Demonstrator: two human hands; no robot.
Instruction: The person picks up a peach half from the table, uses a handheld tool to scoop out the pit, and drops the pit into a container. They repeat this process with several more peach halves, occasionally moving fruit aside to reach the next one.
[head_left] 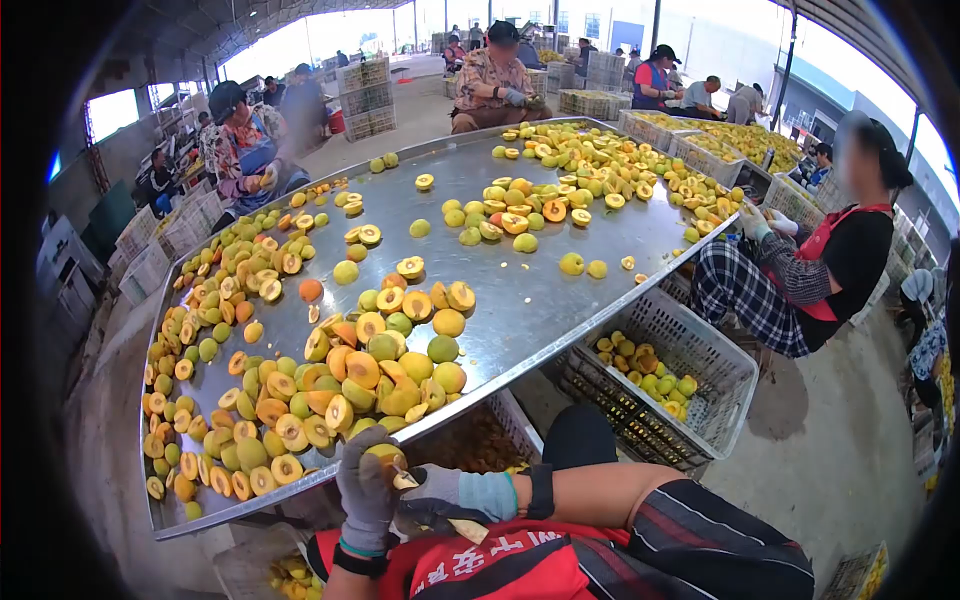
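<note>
Grey-gloved left hand point(367, 487), pinching one yellow fruit point(385, 455) beside the near edge of the metal worktop point(545, 300); gloved right hand point(434, 491) close by, finger position unclear; many halves point(362, 370) already cut, whole fruits point(442, 348) among them not yet cut

Head-worn view, angled forward-down, near metal table point(545, 325)
</note>
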